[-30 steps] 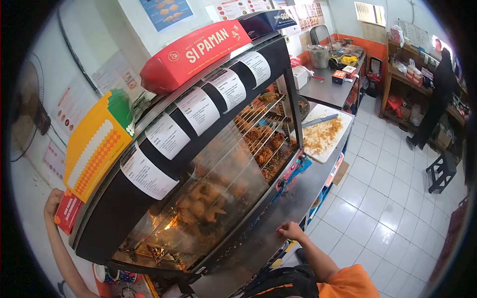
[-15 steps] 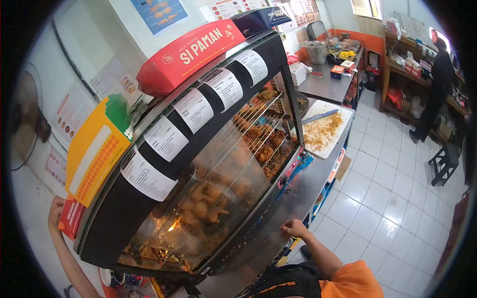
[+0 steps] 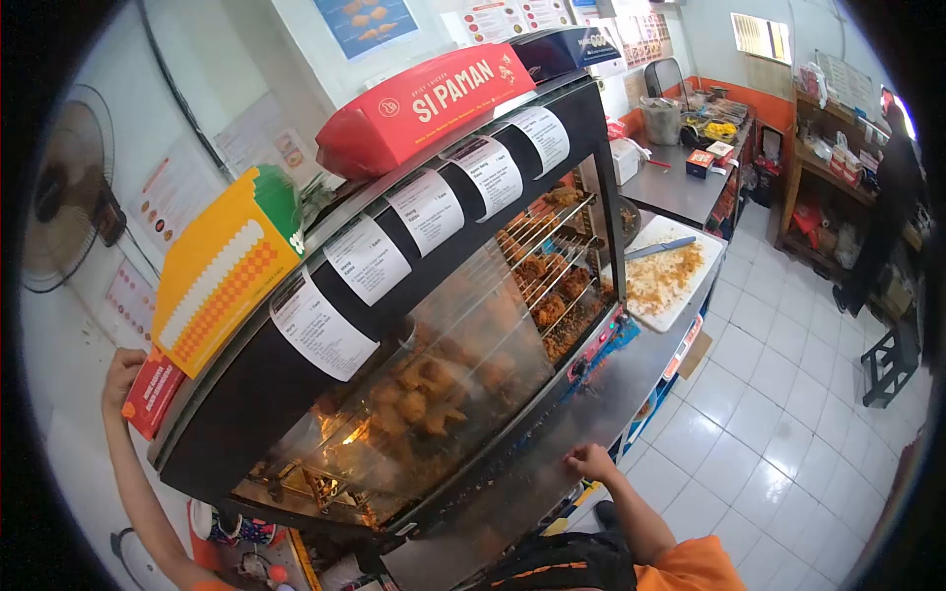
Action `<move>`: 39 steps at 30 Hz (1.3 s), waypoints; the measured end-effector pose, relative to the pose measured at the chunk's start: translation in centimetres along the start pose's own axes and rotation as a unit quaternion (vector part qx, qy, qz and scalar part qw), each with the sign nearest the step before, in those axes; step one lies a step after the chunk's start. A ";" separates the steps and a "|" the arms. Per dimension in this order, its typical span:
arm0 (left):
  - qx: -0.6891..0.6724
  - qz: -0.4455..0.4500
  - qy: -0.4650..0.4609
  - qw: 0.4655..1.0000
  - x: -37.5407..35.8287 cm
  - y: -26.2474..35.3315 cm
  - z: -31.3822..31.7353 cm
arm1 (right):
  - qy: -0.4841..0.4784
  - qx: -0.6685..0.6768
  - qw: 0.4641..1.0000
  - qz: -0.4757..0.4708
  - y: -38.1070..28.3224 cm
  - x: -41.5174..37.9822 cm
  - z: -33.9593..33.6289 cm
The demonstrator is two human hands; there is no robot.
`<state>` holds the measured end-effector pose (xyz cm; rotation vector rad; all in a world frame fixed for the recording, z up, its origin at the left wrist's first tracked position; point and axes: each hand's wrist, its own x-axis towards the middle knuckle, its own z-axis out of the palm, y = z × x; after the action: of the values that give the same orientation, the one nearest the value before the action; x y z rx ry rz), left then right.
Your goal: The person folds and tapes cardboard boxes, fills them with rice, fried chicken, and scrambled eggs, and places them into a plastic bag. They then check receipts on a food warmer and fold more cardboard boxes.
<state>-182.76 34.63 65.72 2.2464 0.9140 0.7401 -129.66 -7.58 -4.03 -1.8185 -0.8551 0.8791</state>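
My left hand (image 3: 123, 381) is raised at the rear left corner of the food warmer, against a small red box (image 3: 155, 396). Its fingers curl out of sight behind the box, so what they grip is hidden. My right hand (image 3: 589, 461), loosely closed with nothing visible in it, hovers by the metal counter (image 3: 537, 481) in front of the warmer. Behind the fogged glass of the display warmer (image 3: 394, 320) are pieces of fried chicken (image 3: 429, 394), with a bright glow at the lower left. More fried chicken sits on the wire racks (image 3: 542, 258).
A white cutting board (image 3: 680, 291) with crumbs and a knife (image 3: 660, 248) lies beyond the warmer. A red SI PAMAN box (image 3: 424, 106) and a yellow carton (image 3: 222, 286) stand on top. A black stool (image 3: 889, 364) and a dark-clothed person (image 3: 887, 212) are at right.
My view has shifted, so the warmer and background sit farther right in the picture. Both hands keep nearly the same places and poses. The person at right appears to have shifted slightly.
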 end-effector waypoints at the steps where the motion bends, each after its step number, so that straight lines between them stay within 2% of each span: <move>1: 0.026 -0.009 -0.038 0.999 0.2 0.1 -0.8 | -0.001 -0.002 1.000 -0.001 0.6 0.2 0.2; 4: 0.065 -0.080 -0.074 0.992 0.0 0.3 -1.4 | -0.001 -0.021 1.000 -0.007 2.4 0.9 0.8; 8: 0.031 -0.075 -0.066 0.995 -0.6 3.0 2.2 | -0.005 0.022 1.000 -0.018 1.0 -0.1 0.2; 11: 0.017 -0.069 -0.062 0.996 -0.6 4.7 3.9 | -0.052 0.087 0.994 0.033 -0.1 -0.5 -0.5; 22: -0.014 -0.056 -0.071 0.996 -1.6 8.9 8.2 | -0.047 0.067 0.997 -0.013 -0.2 -0.5 -0.8; 25: 0.053 -0.095 -0.111 0.988 -1.5 10.1 8.2 | -0.052 0.064 0.996 -0.013 -0.6 -0.6 -1.0; 28: 0.188 -0.141 -0.151 0.960 -1.2 8.4 4.3 | -0.065 0.072 0.995 0.015 0.3 -0.3 -0.8; 32: 0.222 -0.038 -0.055 0.973 -2.4 11.4 6.6 | -0.077 0.095 0.993 0.007 -0.6 -0.6 -1.1; 35: 0.342 0.035 0.110 0.932 -3.1 7.3 0.2 | -0.067 0.040 0.997 -0.023 -1.7 -1.0 -1.5; 37: 0.317 0.018 0.087 0.944 -4.0 8.9 -1.2 | -0.075 0.051 0.996 -0.011 -1.5 -0.9 -1.4; 39: 0.236 0.021 0.116 0.965 -5.2 9.3 -2.1 | -0.079 0.060 0.995 -0.011 -0.5 -0.6 -1.1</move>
<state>-183.45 25.94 72.17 2.6336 1.2691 0.8922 -129.13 -8.34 -3.15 -1.6494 -0.9003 1.0490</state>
